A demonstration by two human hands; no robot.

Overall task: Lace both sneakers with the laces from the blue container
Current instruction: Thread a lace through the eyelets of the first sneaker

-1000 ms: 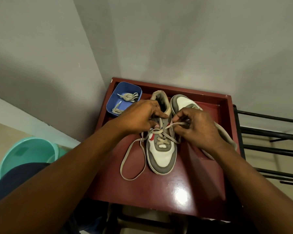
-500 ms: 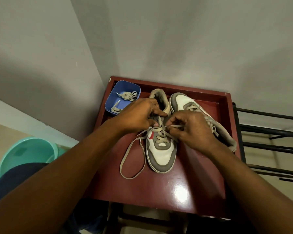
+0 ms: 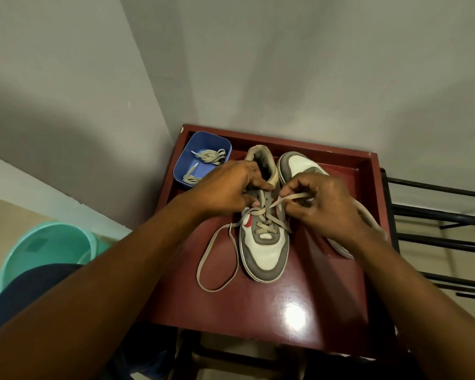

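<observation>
Two grey-and-white sneakers stand side by side on a dark red table [image 3: 258, 308]. The left sneaker [image 3: 263, 250] points its toe toward me and carries a beige lace [image 3: 266, 223] crossed through its lower eyelets. My left hand [image 3: 225, 190] grips the sneaker's upper left side near the tongue. My right hand [image 3: 321, 207] pinches one end of that lace and holds it up to the right. The lace's other end lies in a long loop [image 3: 217, 264] on the table. The right sneaker [image 3: 299, 163] is largely hidden behind my right hand. A blue container [image 3: 200, 160] at the back left holds another beige lace.
The table sits in a corner between two grey walls and has a raised rim at the back and sides. A black metal rack [image 3: 436, 223] stands to its right. A teal bucket [image 3: 47, 250] is on the floor at the left.
My right hand has drawn the lace end out to the right, away from the eyelets. The left hand has stayed on the sneaker.
</observation>
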